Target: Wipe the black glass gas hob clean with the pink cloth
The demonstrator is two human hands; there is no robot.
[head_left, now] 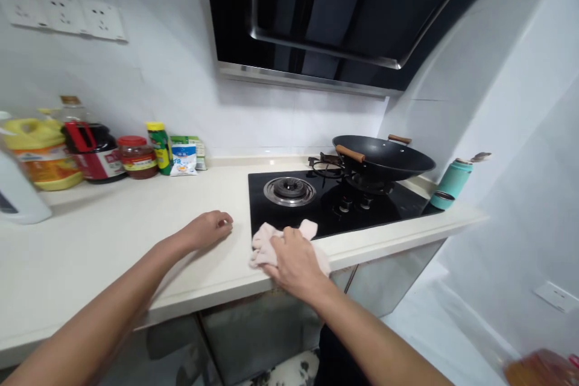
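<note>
My right hand (296,259) grips a crumpled pale pink cloth (266,241), pressed down at the front left corner of the black glass gas stove (325,214). Part of the cloth lies on the white counter edge, and its folds under my palm are hidden. To the left, my left hand (210,229) rests on the countertop (136,223) with its fingers curled in and nothing in them. Just beyond the cloth is the bare left burner (289,191), without a pot support on it.
A black wok (384,154) with wooden handles sits over the right burner, beside a pot support (326,167). Turquoise containers (453,181) stand at the far right. Along the wall at left are an oil jug (45,157), a red-lidded jar (137,157) and seasonings. A range hood (312,12) hangs above.
</note>
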